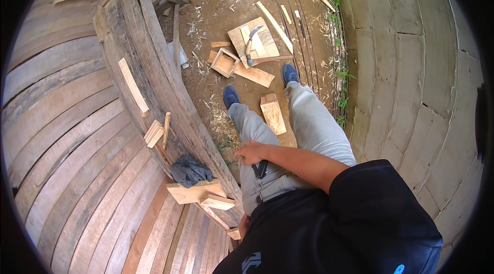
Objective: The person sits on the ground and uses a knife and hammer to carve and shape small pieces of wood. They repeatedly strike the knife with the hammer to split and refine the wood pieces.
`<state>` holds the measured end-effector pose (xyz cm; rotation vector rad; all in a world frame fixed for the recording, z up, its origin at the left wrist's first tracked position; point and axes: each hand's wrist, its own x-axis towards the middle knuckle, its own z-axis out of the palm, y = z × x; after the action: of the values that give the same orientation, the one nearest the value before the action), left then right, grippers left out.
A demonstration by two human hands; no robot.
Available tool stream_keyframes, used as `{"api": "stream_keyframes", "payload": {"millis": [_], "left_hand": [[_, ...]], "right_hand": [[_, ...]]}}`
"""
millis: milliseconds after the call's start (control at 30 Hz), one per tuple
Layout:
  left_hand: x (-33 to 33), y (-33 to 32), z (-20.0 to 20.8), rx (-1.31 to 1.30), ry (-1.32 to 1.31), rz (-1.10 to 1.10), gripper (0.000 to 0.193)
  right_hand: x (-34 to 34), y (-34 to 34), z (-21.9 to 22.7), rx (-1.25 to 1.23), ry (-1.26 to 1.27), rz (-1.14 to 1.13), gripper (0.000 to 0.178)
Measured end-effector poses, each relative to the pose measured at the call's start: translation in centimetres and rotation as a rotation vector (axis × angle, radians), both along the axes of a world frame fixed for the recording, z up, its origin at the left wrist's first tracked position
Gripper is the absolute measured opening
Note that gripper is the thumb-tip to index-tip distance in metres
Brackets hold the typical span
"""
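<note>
My right hand point(250, 152) hangs over my left thigh, its fingers loosely bent and apart, with nothing seen in them. Close below it, a black object point(261, 169) with a chain lies against my trousers. My left hand point(244, 225) shows only in part beside the bench's near end, next to a short wood offcut point(234, 233); my shirt and body hide its fingers. On the old plank bench point(149, 53) to the left lie a dark crumpled cloth or bag point(190, 171), light boards point(193, 192), stacked short pieces point(153, 133) and a long strip point(133, 86).
On the ground ahead, a curved-blade knife point(249, 50) rests on a square board point(236, 38), near a small wooden box frame point(220, 72). A wood block point(273, 115) sits between my legs. Timber slats point(67, 135) flank the left; a panelled wall point(393, 73) stands right.
</note>
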<state>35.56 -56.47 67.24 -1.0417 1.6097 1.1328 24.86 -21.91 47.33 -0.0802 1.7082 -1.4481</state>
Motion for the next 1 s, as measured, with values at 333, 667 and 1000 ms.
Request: {"api": "stream_keyframes", "payload": {"millis": [333,667,1000], "left_hand": [[3.0,0.1,-4.4,-0.020,0.056,-0.133,0.015],[1.9,-0.6,3.0,-0.130,0.097,-0.103,0.014],[-7.7,9.8,12.1,-0.281,0.433,-0.090,0.014]], "right_hand": [[-0.1,3.8,1.8,0.046,-0.028,-0.188,0.047],[-1.6,4.7,5.6,-0.077,0.124,-0.647,0.030],[-4.4,7.6,16.9,-0.366,-0.589,-0.265,0.069]]}}
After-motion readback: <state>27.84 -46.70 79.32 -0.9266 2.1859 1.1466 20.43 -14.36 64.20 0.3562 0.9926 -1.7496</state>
